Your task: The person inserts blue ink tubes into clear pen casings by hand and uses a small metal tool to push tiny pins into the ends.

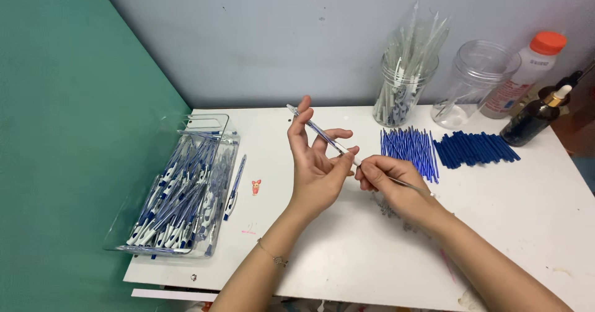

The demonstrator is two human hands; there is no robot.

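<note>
Head view, from the fingers outward: the left hand (pixel 316 166) stands upright with its palm turned inward, thumb and forefinger pinched lightly on a clear pen barrel (pixel 322 132) while the other fingers fan loosely open above it. The barrel slants up and to the left, its tip poking past the forefinger. The right hand (pixel 387 178) is closed in a tight pinch on a thin refill (pixel 409 185) at the barrel's lower end; the refill's tail runs back over the wrist, so it looks to be only partly inside the barrel, though the joint itself is hidden between the fingertips.

Judging by how things lie, the assembly work is well along but far from finished. A clear tray (pixel 180 191) at the left of the white table (pixel 347 256) is heaped with finished blue-and-white pens, and one more pen (pixel 234 188) lies just beside it. Still waiting are a fan of blue refills (pixel 409 151) and a pile of dark blue caps (pixel 474 149) beyond the right hand, plus a clear jar (pixel 403 85) full of empty barrels near the wall. Next to that jar stand an empty jar (pixel 474 79), a white bottle with an orange cap (pixel 527 73) and a dark dropper bottle (pixel 536 116).
</note>
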